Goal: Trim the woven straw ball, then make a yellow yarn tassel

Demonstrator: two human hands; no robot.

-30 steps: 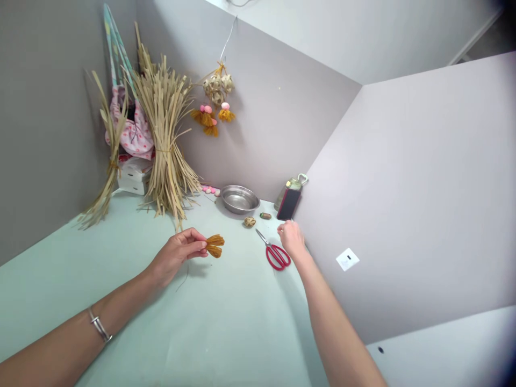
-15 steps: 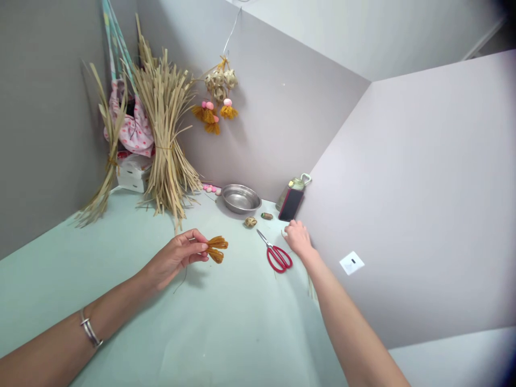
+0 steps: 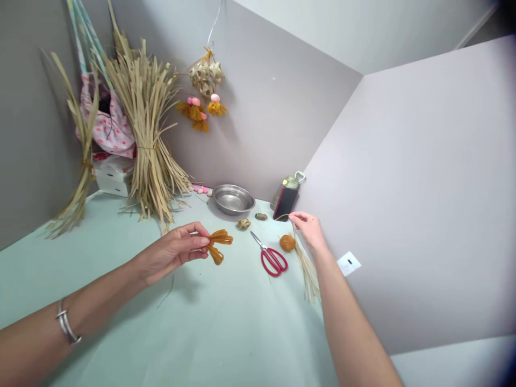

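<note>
Between the thumb and fingers of my left hand (image 3: 187, 246) is a looped bundle of mustard yarn (image 3: 220, 244), pinched at its middle and fanned to the right. My right hand (image 3: 307, 228) pinches the end of a thin mustard strand (image 3: 282, 216) in front of the phone. Just below that hand lies a mustard yarn ball (image 3: 287, 243) on the pale green table (image 3: 209, 333). Red-handled scissors (image 3: 274, 262) rest left of the ball, blades pointing up and left.
Behind are a metal bowl (image 3: 234, 200), a small woven ball (image 3: 243, 223), a green-ended spool (image 3: 261, 216), and a phone (image 3: 286, 202) leaning on a jar. Dried strips (image 3: 151, 134) stand at back left; tasselled ornaments (image 3: 205, 88) hang on the wall. More strips (image 3: 307, 274) lie right.
My right hand has lifted slightly and now shows a mustard strand in its pinch. The yarn ball and strips beneath it have come into view. The camera view has shifted a little right.
</note>
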